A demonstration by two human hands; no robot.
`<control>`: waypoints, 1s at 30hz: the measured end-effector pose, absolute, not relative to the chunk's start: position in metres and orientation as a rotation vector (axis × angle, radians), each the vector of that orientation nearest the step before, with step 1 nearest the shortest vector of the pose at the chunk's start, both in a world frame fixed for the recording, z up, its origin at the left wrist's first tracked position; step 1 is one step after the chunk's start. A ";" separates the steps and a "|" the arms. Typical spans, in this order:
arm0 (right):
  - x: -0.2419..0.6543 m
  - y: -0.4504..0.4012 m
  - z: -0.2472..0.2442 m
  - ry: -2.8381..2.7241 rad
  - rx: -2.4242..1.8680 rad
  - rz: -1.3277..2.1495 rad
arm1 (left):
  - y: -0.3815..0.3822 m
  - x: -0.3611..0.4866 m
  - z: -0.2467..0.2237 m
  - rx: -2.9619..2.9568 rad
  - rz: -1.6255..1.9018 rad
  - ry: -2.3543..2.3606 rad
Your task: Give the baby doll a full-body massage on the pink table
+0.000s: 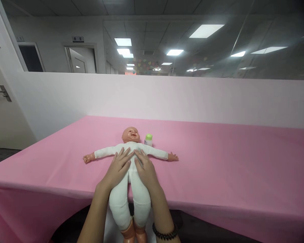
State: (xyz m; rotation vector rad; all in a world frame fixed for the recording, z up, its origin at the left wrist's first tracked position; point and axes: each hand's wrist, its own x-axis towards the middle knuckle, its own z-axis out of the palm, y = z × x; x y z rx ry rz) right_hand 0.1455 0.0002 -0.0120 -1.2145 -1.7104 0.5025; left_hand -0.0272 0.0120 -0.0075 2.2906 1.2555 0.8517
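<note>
Notes from largest to smallest. You are at the near edge of a table under a pink cloth point(218, 168). A low white partition point(192, 101) runs beyond the baby doll point(131, 175), and a door point(5, 111) stands far to the left of it.

The doll lies on its back, long axis pointing straight away from you: head at the far end, arms stretched out sideways, legs passing over the table edge towards you. A white bodysuit point(119, 199) covers its torso and limbs (the plastic hands and feet are bare).

A small bottle with a green cap point(148, 137) stands upright just beside the doll's head, on your right, close above the arm. It appears to be white and labelled, but it is too small here to read or to show its contents.

Your left hand point(118, 167) and right hand point(145, 167) are equally near the doll, resting palm down on its chest, open and not clamped on anything. A narrow gap separates them. A bead bracelet point(164, 231) circles your right wrist.
</note>
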 end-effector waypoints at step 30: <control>0.140 -0.001 -0.012 -1.636 -1.131 0.463 | 0.014 -0.028 -0.013 2.198 1.036 1.207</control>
